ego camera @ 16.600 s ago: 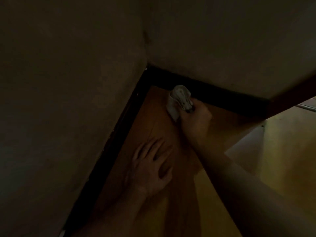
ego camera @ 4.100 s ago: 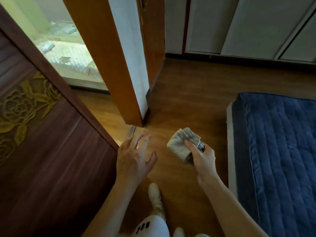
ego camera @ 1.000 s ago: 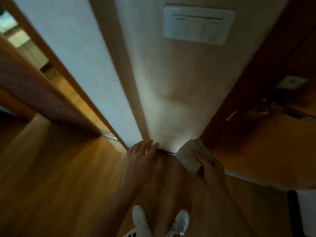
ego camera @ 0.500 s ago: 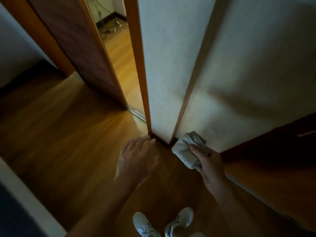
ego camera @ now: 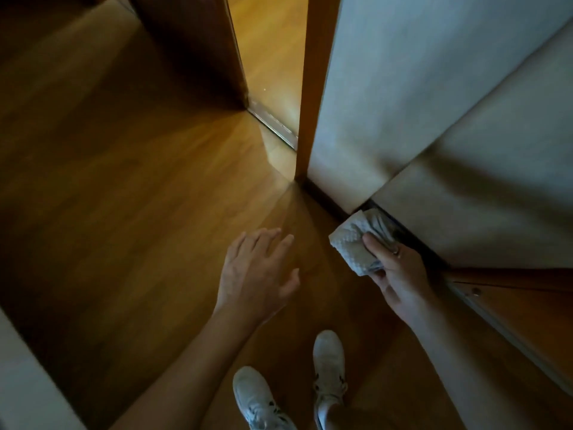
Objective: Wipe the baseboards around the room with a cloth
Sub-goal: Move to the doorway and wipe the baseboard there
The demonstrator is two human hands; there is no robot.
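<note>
A folded grey-white cloth [ego camera: 353, 243] is gripped in my right hand [ego camera: 400, 271], thumb on top. The cloth lies against the dark baseboard [ego camera: 325, 203] at the outer corner of a pale wall, where the strip turns and runs on to the right. My left hand [ego camera: 257, 274] hovers with fingers spread and relaxed over the wooden floor [ego camera: 139, 197], left of the cloth and holding nothing. Part of the baseboard beyond the cloth is hidden by my right hand.
An orange door frame post [ego camera: 307, 88] stands at the wall's left edge beside a doorway with a metal threshold [ego camera: 273, 122]. A dark wooden door [ego camera: 186, 41] hangs open at the far left. My white shoes [ego camera: 328, 358] are below. A wooden door panel [ego camera: 527, 305] lies right.
The view has tilted down and nearer to the floor. My right hand has brought the cloth down onto the baseboard at the wall's corner. My left hand stays spread above the floor.
</note>
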